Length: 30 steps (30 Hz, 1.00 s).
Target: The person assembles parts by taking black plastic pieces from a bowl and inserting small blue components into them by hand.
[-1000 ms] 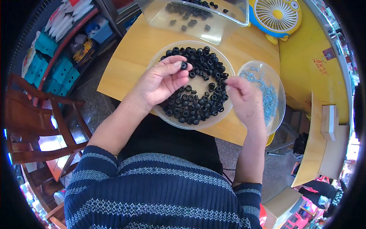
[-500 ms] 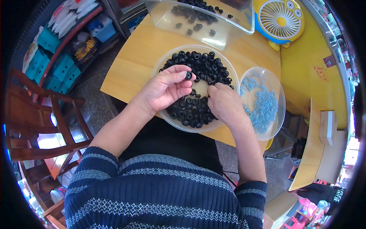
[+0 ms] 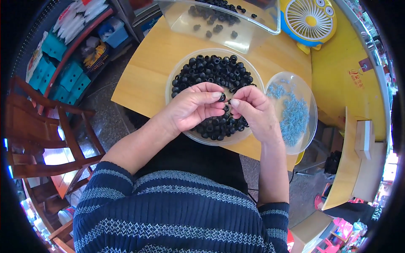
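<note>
My left hand (image 3: 196,105) pinches a small black round part with a hole (image 3: 222,97) between thumb and forefinger. Close beside it, my right hand (image 3: 256,110) has thumb and forefinger pressed on a tiny dark piece (image 3: 230,101), too small to make out well. Both hands are above a round, shallow, clear tray (image 3: 172,76) holding many loose black parts (image 3: 215,69) like the one in my left hand. The parts under my fingers and palms are hidden.
Right of it stands another clear round tray (image 3: 312,126) with small blue-grey pieces (image 3: 294,120). At the table's (image 3: 143,63) far side is a clear bin (image 3: 240,44) with black parts. A yellow-and-blue fan (image 3: 310,21) stands far right; a wooden chair (image 3: 71,139) is at left.
My right hand has come up from among the black parts, now pinching a tiny dark piece. My left hand has shifted right and slightly nearer, keeping its black part; the fingertips nearly meet.
</note>
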{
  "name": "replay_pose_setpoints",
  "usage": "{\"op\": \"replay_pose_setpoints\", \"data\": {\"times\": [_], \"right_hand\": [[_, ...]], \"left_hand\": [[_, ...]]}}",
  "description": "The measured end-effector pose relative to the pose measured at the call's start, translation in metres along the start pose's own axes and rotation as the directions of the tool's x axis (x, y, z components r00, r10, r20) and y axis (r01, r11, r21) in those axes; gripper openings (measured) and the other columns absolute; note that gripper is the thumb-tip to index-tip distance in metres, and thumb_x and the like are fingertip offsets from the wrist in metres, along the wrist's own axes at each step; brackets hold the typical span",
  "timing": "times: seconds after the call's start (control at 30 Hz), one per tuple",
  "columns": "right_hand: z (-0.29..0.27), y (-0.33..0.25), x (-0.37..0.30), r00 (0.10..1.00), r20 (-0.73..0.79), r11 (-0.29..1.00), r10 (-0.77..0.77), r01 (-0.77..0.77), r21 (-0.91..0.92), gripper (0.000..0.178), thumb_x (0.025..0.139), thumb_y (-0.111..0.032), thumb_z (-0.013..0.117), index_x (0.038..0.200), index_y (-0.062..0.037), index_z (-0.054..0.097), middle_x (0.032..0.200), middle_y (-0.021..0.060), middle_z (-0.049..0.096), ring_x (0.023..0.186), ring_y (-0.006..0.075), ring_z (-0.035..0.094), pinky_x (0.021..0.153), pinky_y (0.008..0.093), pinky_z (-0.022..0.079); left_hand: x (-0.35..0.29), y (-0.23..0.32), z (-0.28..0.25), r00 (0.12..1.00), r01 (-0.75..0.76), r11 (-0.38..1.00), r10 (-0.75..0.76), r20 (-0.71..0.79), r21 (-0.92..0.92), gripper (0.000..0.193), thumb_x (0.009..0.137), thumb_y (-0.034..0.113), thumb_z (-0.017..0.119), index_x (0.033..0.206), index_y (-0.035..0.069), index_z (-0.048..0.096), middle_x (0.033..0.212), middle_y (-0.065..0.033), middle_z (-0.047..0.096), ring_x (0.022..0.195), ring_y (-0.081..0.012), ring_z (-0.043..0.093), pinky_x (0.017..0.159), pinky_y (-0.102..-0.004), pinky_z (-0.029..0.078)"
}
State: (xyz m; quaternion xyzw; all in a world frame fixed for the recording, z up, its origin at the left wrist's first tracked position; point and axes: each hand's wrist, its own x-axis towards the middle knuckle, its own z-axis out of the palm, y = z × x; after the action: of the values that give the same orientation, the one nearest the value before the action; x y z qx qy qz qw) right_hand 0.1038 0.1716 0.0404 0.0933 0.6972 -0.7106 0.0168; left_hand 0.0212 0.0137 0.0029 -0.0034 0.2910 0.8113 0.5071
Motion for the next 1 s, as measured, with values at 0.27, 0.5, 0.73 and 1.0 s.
{"op": "replay_pose_setpoints", "data": {"times": [0.27, 0.5, 0.73, 1.0], "right_hand": [[0.005, 0.010, 0.000, 0.998, -0.039, 0.996, -0.047, 0.044, -0.082, 0.005, 0.076, -0.003, 0.054, 0.081, -0.0027, 0.053, 0.070, 0.0007, 0.054, 0.061, 0.0057, 0.051, 0.056, 0.0183, 0.043], [0.000, 0.015, -0.002, 0.999, 0.013, 0.971, 0.040, -0.042, 0.235, 0.008, 0.077, -0.003, 0.053, 0.085, -0.0013, 0.054, 0.075, 0.0036, 0.056, 0.065, 0.0087, 0.054, 0.060, 0.0207, 0.046], [-0.001, 0.026, 0.001, 0.999, 0.024, 0.916, 0.025, -0.033, 0.400, 0.007, 0.076, -0.003, 0.054, 0.083, -0.0022, 0.053, 0.074, 0.0035, 0.056, 0.065, 0.0087, 0.054, 0.059, 0.0204, 0.045], [-0.005, 0.027, 0.000, 0.997, 0.071, 0.928, -0.007, -0.020, 0.372, 0.009, 0.075, -0.004, 0.057, 0.083, -0.0031, 0.052, 0.074, 0.0023, 0.054, 0.065, 0.0075, 0.051, 0.059, 0.0201, 0.043]], "left_hand": [[0.000, -0.005, 0.002, 0.999, -0.021, 0.994, 0.024, -0.026, 0.104, 0.010, 0.077, 0.004, 0.054, 0.087, 0.002, 0.053, 0.078, -0.0095, 0.058, 0.069, -0.0176, 0.060, 0.065, -0.0286, 0.053], [-0.003, -0.001, 0.009, 0.998, 0.029, 0.996, -0.023, -0.064, 0.083, 0.013, 0.077, 0.003, 0.053, 0.090, 0.000, 0.053, 0.081, -0.0121, 0.058, 0.072, -0.0196, 0.060, 0.068, -0.0290, 0.052], [-0.002, -0.001, 0.011, 0.998, 0.018, 0.990, -0.011, -0.058, 0.137, 0.013, 0.076, 0.003, 0.054, 0.090, 0.000, 0.053, 0.080, -0.0119, 0.059, 0.072, -0.0195, 0.060, 0.067, -0.0292, 0.052], [-0.005, 0.000, 0.015, 0.996, 0.024, 0.981, -0.008, -0.083, 0.193, 0.012, 0.076, 0.003, 0.055, 0.087, 0.000, 0.054, 0.079, -0.0109, 0.059, 0.070, -0.0179, 0.060, 0.064, -0.0285, 0.052]]}}
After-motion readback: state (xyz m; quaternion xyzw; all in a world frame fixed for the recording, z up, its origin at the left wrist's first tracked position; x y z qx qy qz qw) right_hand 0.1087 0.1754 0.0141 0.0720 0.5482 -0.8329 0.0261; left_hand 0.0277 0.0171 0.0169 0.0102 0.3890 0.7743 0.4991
